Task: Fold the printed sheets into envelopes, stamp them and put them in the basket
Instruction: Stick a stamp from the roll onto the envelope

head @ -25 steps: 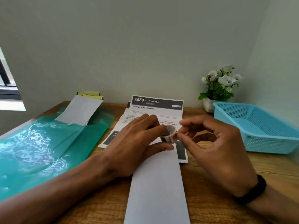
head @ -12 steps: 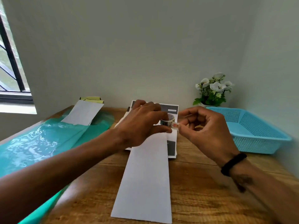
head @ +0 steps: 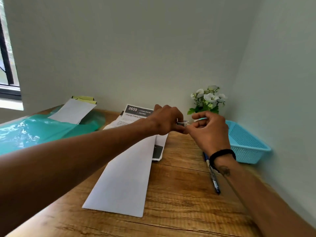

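Forearms are reaching in from the near edge over the wooden table (head: 179, 194), where a folded white sheet (head: 123, 178) is lying flat with a blue pen (head: 212, 177) to its right. Further on, the left hand (head: 166, 119) is pinching a small roll of stickers (head: 182, 122) while the right hand (head: 209, 132), fingers curled, is nipping at the roll's edge. Printed sheets (head: 136, 113) are lying beyond them, and the blue basket (head: 248, 144) is sitting at far right beside a flower pot.

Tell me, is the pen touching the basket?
Apart. The head view shows bare wood between the pen and the basket.
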`<action>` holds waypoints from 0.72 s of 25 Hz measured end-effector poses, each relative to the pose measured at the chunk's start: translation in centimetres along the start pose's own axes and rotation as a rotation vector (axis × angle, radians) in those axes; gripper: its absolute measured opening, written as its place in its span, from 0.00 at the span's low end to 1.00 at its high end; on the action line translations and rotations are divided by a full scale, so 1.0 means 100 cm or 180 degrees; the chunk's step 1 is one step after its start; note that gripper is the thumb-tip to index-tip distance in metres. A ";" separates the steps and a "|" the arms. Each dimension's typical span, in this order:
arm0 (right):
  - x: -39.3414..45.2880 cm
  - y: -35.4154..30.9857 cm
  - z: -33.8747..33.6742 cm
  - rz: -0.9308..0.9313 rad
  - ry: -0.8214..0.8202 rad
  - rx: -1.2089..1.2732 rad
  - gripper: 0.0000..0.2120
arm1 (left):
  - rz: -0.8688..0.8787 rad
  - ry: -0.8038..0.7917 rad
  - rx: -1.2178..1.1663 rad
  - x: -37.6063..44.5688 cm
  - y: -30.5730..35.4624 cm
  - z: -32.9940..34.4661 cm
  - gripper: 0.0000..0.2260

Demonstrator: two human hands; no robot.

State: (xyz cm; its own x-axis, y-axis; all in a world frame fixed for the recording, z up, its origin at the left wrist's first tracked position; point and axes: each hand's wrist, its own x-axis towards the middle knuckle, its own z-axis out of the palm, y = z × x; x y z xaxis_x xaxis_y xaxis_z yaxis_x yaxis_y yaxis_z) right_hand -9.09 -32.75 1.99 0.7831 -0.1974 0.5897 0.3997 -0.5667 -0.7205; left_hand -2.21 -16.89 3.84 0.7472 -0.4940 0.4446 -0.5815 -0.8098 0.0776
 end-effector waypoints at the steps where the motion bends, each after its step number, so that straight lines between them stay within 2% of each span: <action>1: 0.000 0.002 0.000 -0.0014 0.0022 -0.0129 0.14 | -0.0053 -0.0001 0.0022 0.002 0.002 0.004 0.13; 5: -0.004 0.007 0.007 -0.0250 -0.0142 -0.0865 0.12 | -0.0271 -0.0195 0.0138 0.008 0.001 0.021 0.16; 10: -0.004 0.007 0.012 -0.0263 -0.0395 -0.1527 0.15 | -0.0038 -0.0633 -0.0177 0.014 -0.012 0.032 0.13; 15: -0.007 0.012 0.012 -0.0015 -0.0403 -0.1587 0.14 | 0.0254 -0.0961 -0.0798 0.010 -0.027 0.025 0.11; 18: -0.006 0.013 0.015 0.0142 -0.0442 -0.1519 0.13 | 0.0387 -0.1098 -0.0805 0.009 -0.034 0.021 0.12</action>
State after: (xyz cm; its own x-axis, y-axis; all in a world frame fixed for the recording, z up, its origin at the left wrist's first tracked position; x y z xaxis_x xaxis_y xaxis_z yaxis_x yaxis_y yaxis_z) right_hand -8.35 -32.18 0.20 0.8635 -0.1399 0.4845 0.1271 -0.8694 -0.4775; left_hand 1.05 -15.25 2.09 0.7072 -0.6923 0.1434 -0.7002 -0.6576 0.2781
